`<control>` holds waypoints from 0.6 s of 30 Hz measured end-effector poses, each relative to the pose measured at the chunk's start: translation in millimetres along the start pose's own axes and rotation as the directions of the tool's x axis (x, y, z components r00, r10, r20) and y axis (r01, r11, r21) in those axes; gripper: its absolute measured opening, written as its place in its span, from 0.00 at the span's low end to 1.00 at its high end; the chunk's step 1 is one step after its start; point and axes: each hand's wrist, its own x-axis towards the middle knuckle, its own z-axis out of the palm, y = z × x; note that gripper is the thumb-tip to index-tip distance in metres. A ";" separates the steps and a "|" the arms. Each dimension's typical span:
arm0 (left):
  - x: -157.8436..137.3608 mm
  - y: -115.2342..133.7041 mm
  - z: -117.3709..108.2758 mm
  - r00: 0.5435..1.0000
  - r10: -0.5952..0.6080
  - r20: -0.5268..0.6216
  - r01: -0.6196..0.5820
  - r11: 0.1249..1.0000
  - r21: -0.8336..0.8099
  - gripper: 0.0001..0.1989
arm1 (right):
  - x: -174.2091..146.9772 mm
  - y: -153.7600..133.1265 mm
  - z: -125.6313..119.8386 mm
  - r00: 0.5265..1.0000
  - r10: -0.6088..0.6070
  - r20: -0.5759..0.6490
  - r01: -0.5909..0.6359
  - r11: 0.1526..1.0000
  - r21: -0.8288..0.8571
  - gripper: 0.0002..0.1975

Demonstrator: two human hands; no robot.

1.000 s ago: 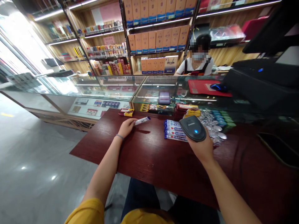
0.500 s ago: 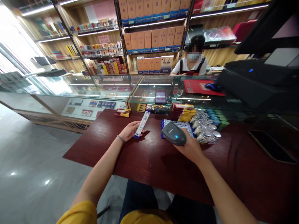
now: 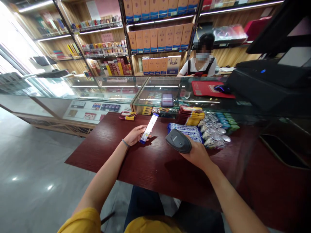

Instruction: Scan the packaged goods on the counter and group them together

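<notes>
My left hand [image 3: 136, 135] is closed on a slim blue-and-white packet [image 3: 149, 128], tilted up above the dark red table [image 3: 102, 145]. In my right hand [image 3: 198, 152] is a dark grey barcode scanner [image 3: 178, 140], its head turned left toward the packet. Just behind the scanner lie several similar blue-and-white packets [image 3: 185, 128], partly covered by it. Beyond them stands a pile of red-and-yellow packs [image 3: 190, 115]. Several small jars with silver lids [image 3: 215, 132] are grouped to its right.
A small stack of red-and-yellow packs [image 3: 127, 115] lies at the table's far left. Behind runs a glass display counter [image 3: 107, 87], with a masked person [image 3: 200, 63] beyond it. A monitor and dark machine [image 3: 264, 81] stand at right, near a phone-like black slab [image 3: 283, 150].
The scanner has shifted slightly left and its blue light has gone out. A bright glare now covers the packet in my left hand, which has hardly moved.
</notes>
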 end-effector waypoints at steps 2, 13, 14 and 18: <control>0.4 0.0 -1.6 1.000 0.001 0.004 -0.001 1.000 -0.020 0.19 | 0.2 -0.6 -1.1 1.000 0.021 0.002 -0.021 1.000 0.016 0.29; 9.6 -3.1 -11.9 0.981 0.166 -0.098 -0.168 0.986 -0.011 0.23 | 6.6 5.1 -16.3 0.930 0.309 -0.200 -0.277 0.945 0.174 0.23; 11.7 -2.8 -11.7 0.976 0.181 -0.120 -0.183 0.983 0.001 0.24 | 7.6 7.3 -19.1 0.914 0.335 -0.227 -0.295 0.936 0.193 0.23; 19.9 3.9 -3.5 0.954 0.220 -0.205 -0.210 0.975 0.069 0.26 | 11.0 16.3 -30.3 0.859 0.395 -0.327 -0.322 0.912 0.255 0.23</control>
